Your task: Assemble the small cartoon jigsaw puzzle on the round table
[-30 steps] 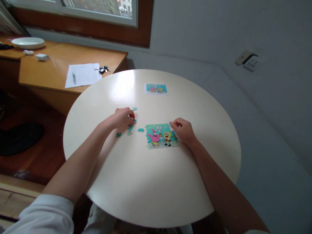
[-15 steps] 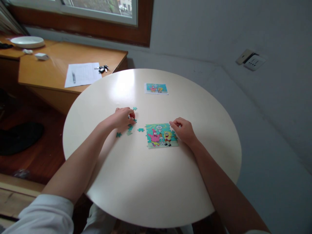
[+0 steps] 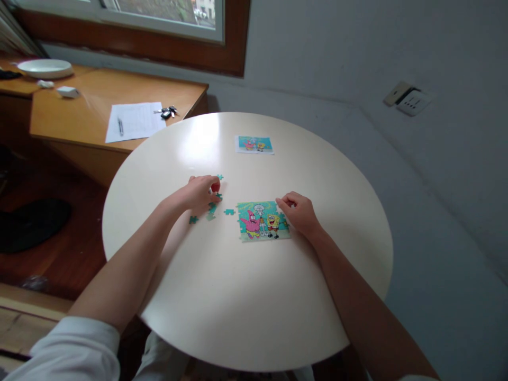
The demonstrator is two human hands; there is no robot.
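A partly joined jigsaw puzzle (image 3: pixel 260 225) with cartoon figures lies flat on the white round table (image 3: pixel 238 307). My left hand (image 3: pixel 203 191) is left of it, its fingers curled down with thumb and fingertips at a small teal puzzle piece (image 3: pixel 218 197). Other loose pieces lie around that hand: one piece (image 3: pixel 229 211) by the puzzle's left edge, another (image 3: pixel 193 219) nearer me, and one (image 3: pixel 220 177) beyond the fingers. At the puzzle's upper right edge rests my right hand (image 3: pixel 297 209), closed with fingertips pressed together. Whatever those fingers hold is hidden.
A small picture card (image 3: pixel 255 144) showing similar figures lies at the far side of the table. On the wooden desk (image 3: pixel 138 84) behind left are a paper sheet (image 3: pixel 137 124), a pen (image 3: pixel 120 126), keys (image 3: pixel 167 112) and a white dish (image 3: pixel 45 67). A wall stands at the right.
My left fingers have shifted very slightly over the loose pieces. My right hand, the joined puzzle and the card stay where they were.
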